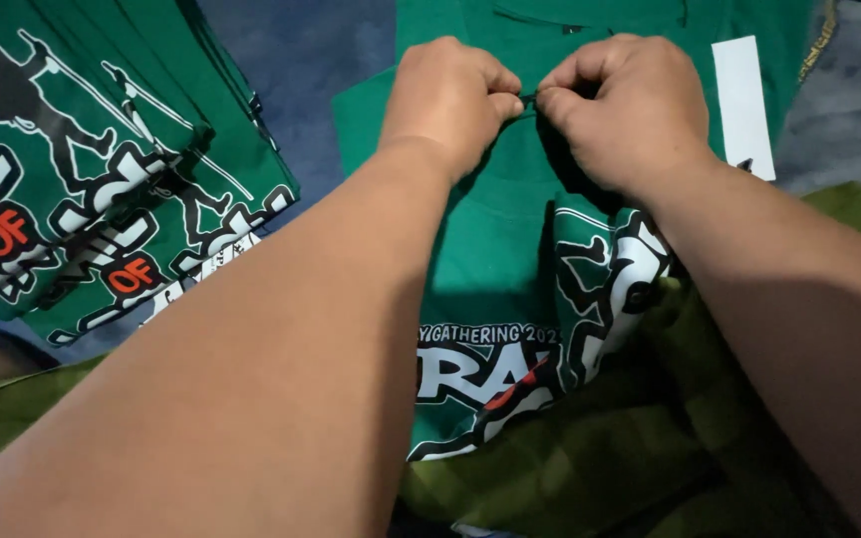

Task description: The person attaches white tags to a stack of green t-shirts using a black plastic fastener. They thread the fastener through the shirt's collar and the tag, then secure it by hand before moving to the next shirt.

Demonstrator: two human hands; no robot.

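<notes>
Blue-grey cloth covers the floor beneath a green printed shirt lying flat. Both hands, left hand and right hand, pinch a small dark tag or thread at its collar. Keeping fingertips close steadies the pull. Folded shirts lie stacked at left.

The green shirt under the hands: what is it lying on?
The green shirt rests partly on blue fabric and, nearer the camera, olive-green cloth. A white strip lies beside it. The left hand and right hand cover its collar area.
</notes>
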